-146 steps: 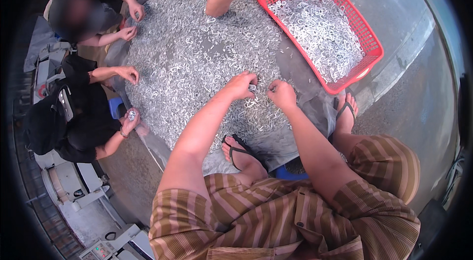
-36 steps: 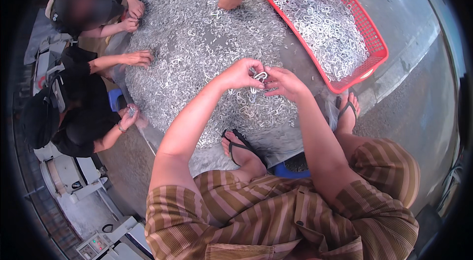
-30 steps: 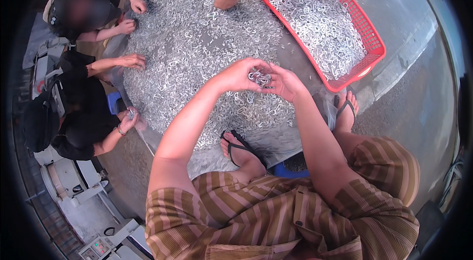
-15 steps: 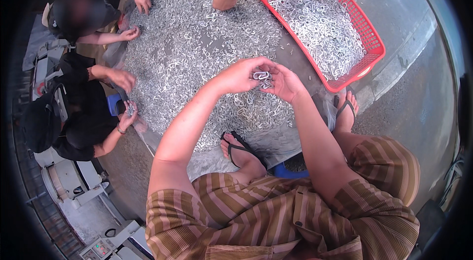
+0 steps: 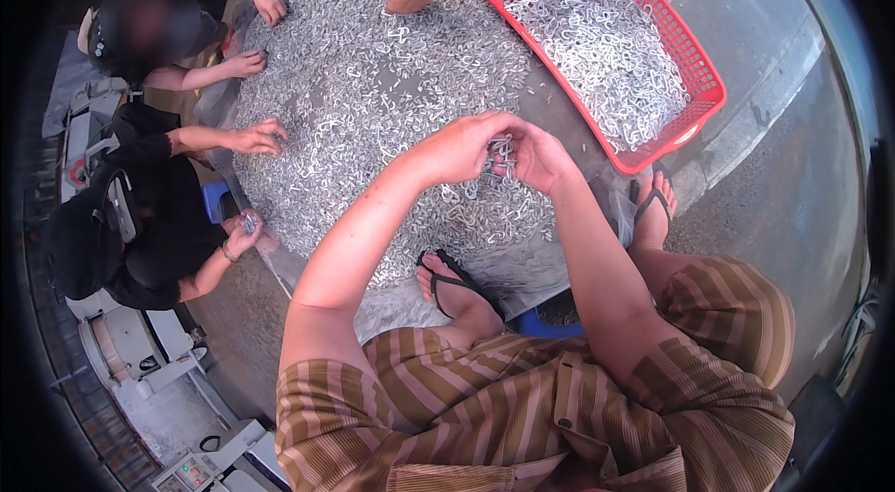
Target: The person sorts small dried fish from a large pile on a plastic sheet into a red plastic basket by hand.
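Left hand, bare: fingers curled on a small cluster of silver, wire-like metal loops. Right hand, bare: fingers bent around the same cluster from the right; whether they press on it cannot be told. Cluster: one small handful, set between the two hands, partly hidden by the fingers, above the near part of the heap. Heap: broad, loose spread of silver-grey metal loops and small pieces, on a grey plastic sheet. Basket: red, rectangular, perforated plastic; holds many similar loops; stands to the right, well apart from the hands. Footwear: black thong sandal, at the sheet's near edge. Co-workers: two persons in dark clothing, along the heap's left side, hands at its edge.
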{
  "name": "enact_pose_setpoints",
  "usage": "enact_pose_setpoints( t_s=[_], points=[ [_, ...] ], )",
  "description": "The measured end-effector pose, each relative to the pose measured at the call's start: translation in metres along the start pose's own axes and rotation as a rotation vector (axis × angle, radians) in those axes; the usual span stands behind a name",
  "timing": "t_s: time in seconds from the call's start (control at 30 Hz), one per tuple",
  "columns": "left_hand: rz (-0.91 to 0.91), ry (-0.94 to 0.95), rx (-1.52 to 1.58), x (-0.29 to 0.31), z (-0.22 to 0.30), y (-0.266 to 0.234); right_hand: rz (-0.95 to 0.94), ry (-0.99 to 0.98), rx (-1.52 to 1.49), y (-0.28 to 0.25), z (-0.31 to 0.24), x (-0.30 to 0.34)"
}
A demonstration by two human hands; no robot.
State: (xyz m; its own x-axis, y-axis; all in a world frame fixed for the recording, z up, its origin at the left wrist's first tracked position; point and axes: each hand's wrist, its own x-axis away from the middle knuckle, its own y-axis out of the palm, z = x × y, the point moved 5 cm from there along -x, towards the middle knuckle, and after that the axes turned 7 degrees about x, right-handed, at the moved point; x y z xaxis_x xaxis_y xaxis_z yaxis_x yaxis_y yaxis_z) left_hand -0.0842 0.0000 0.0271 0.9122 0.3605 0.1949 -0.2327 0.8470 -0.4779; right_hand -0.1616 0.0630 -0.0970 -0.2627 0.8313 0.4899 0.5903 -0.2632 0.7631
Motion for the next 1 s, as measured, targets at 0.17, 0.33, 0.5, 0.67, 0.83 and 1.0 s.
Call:
enact_pose_setpoints(
  t_s=[0.17,0.33,0.5,0.67,0.83,1.0],
  points=[
    [0.125,0.037,-0.023,-0.004,-0.005,-0.004,0.030,0.015,-0.019,0.002,-0.004,0.004],
    [0.296,0.030,0.061,-0.013,-0.015,-0.009,0.105,0.018,0.011,-0.005,-0.007,0.005],
    [0.227,-0.345,-0.238,-0.010,-0.097,0.006,0.461,-0.074,0.301,-0.017,-0.055,0.022],
    [0.138,-0.249,-0.444,0.004,-0.118,0.051,1.022,-0.746,0.519,-0.065,-0.127,0.050],
    [-0.029,-0.354,-0.361,-0.003,-0.116,0.049,1.355,-0.684,0.891,-0.077,-0.138,0.072],
    [-0.046,-0.296,-0.260,-0.003,-0.112,0.042,1.055,-0.790,0.925,-0.063,-0.121,0.044]
  ],
)
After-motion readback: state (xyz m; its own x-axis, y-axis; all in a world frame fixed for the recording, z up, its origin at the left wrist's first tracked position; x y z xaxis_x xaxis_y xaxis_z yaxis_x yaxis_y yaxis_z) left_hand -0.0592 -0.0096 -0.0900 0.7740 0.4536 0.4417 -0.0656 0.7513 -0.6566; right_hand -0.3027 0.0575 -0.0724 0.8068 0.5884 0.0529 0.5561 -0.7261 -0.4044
